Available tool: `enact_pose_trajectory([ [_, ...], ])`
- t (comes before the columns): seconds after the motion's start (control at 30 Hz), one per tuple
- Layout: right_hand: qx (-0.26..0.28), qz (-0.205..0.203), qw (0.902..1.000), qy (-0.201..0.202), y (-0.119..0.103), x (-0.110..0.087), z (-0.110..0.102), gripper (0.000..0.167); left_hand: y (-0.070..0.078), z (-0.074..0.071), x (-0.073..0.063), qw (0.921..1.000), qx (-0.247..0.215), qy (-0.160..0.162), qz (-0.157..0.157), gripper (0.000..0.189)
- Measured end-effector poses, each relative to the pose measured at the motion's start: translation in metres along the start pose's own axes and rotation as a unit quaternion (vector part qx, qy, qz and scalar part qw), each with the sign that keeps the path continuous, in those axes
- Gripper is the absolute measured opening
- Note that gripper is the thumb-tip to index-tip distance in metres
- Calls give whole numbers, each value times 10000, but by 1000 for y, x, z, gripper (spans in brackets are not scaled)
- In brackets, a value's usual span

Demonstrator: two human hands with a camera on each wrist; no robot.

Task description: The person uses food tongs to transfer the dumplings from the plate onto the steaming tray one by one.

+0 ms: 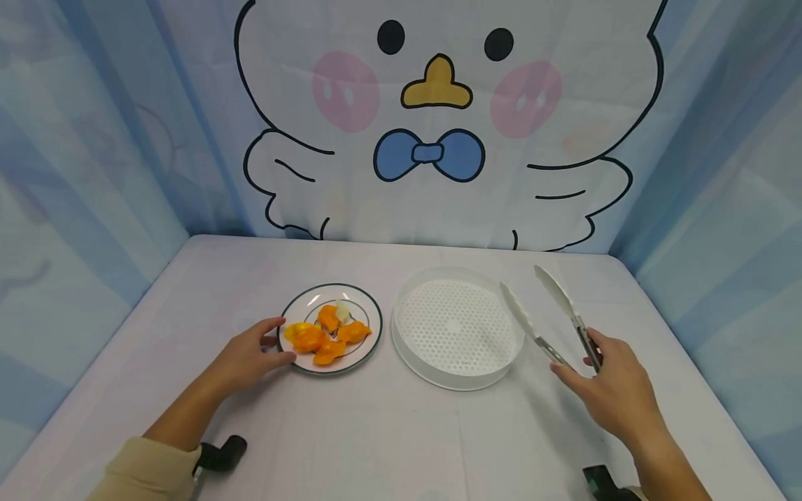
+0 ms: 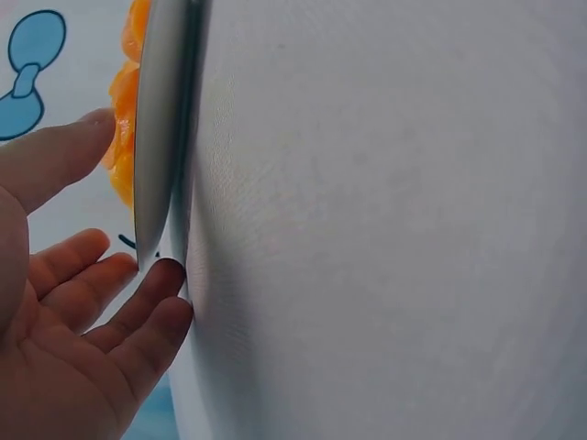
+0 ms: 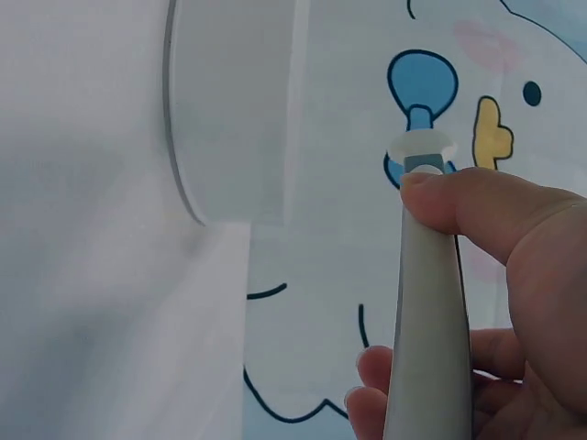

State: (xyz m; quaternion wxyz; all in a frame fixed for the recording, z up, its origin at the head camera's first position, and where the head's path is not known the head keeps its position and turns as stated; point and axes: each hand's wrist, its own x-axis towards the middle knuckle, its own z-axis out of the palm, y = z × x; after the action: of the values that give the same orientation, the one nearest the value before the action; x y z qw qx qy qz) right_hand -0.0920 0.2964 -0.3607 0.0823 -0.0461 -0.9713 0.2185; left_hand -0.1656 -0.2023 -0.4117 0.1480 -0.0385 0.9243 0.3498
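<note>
My left hand (image 1: 247, 355) is at the left rim of a white plate (image 1: 366, 348) with a dark edge line, thumb and forefinger spread along that rim. Several glossy orange lumps (image 1: 328, 351) and a small whitish piece (image 1: 342, 311) lie on the plate. In the left wrist view the thumb overlaps the orange lumps and the fingertips are right at the rim. Metal tongs (image 1: 579, 323) with pale tips are gripped in my right hand (image 1: 617, 393), between thumb and fingers. Their arms stand apart, the left tip overlapping the edge of a round white perforated tray (image 1: 460, 379).
The plate and tray stand side by side on a white-covered table (image 1: 376, 445). A backdrop (image 1: 438, 209) with a cartoon bird rises behind the table, and blue cloth (image 1: 81, 174) hangs at both sides. Black straps with cameras (image 1: 222, 452) sit on the wrists.
</note>
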Motion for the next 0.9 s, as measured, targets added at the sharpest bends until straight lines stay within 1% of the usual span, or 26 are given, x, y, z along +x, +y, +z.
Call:
enact_pose_trajectory([
  [0.2,-38,-197,9997,-154,-10,-1,2,89,-1,1,2,9999,-91,127,-46,78],
  [0.37,216,-395,9984,-341,-18,-1,7,88,-2,1,6,9997,-171,185,-77,73],
  [0.6,511,-558,9955,-579,-33,-1,13,97,-2,-1,8,9996,-235,138,-61,74],
  [0.9,515,-996,9918,-605,-52,-1,22,77,-4,-1,9,9994,-333,56,-19,75],
])
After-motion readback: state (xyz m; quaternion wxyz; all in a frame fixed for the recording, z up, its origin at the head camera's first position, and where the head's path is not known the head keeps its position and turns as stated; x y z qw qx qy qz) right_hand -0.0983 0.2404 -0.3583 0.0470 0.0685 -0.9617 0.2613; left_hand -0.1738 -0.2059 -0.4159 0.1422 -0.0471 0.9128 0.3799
